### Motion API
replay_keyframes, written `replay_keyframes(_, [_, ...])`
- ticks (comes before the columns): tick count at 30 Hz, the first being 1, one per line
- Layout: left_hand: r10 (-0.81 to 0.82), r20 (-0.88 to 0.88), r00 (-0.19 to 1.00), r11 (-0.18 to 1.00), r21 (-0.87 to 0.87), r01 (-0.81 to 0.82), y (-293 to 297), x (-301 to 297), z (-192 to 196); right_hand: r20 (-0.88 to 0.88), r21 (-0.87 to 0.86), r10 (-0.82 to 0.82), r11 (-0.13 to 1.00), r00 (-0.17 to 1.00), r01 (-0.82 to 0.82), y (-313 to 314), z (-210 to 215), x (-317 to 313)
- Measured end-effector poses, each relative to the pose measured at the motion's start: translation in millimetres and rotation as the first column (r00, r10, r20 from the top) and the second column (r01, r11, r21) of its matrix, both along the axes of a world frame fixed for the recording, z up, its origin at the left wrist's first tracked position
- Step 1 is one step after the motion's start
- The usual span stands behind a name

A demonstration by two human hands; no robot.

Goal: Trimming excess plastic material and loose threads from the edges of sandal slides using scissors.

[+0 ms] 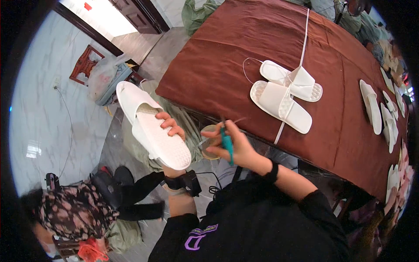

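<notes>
My left hand (pixel 172 124) is closed around a white open-toed slipper (pixel 163 137), raised left of the table; its fingers curl over the footbed. A second white slipper piece (pixel 127 99) shows at its upper end, perhaps another slipper against it. Just to the right, my right hand (pixel 240 146) grips teal-handled thread snips (pixel 226 143), the blades partly blurred. On the table two more white slippers lie overlapping: a nearer slipper (pixel 273 98) and a farther slipper (pixel 305 83). A thin clear thread loop (pixel 244 67) curls beside them.
Reddish-brown cloth covers the table (pixel 209 65), crossed by a white strip (pixel 305 35). More white slippers (pixel 372 107) lie along its right side. At lower left sits a person in a floral top (pixel 72 205). A bagged chair (pixel 102 81) and green sacks (pixel 135 139) stand left.
</notes>
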State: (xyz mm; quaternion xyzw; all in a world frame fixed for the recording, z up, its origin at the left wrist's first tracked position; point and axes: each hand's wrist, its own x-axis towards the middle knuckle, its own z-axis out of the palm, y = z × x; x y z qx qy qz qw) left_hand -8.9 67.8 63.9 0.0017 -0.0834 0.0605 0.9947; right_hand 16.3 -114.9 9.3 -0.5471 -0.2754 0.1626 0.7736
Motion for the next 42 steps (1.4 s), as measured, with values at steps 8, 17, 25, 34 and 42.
replay_keyframes(8, [0.048,-0.091,0.995,0.992,-0.115,-0.059,15.8,-11.3,-26.4,-0.288,0.071,0.261,0.965,0.921,-0.252,35.8,-15.1,-25.3])
replay_keyframes(17, [0.563,-0.190,0.804,0.825,0.183,-0.534,167.9,-90.1,-83.4,-0.386,0.006,-0.221,0.970,0.896,0.242,-36.5,-27.1,9.7])
replay_keyframes(25, [0.995,-0.100,-0.027,0.071,0.850,-0.522,257.9,-238.2,-175.8,-0.365,-0.113,-0.139,0.988,0.921,0.104,-3.2,-25.8,18.3])
replay_keyframes(34, [0.778,-0.538,0.324,0.571,0.393,-0.720,205.9,-214.3,-171.6,0.207,-0.583,0.099,0.811,0.973,0.041,91.0,-77.2,35.2])
replay_keyframes(42, [0.665,-0.548,0.508,0.720,0.288,-0.632,183.2,-181.2,-161.1,0.077,-0.613,0.016,0.789,0.997,0.035,121.1,-187.6,52.3])
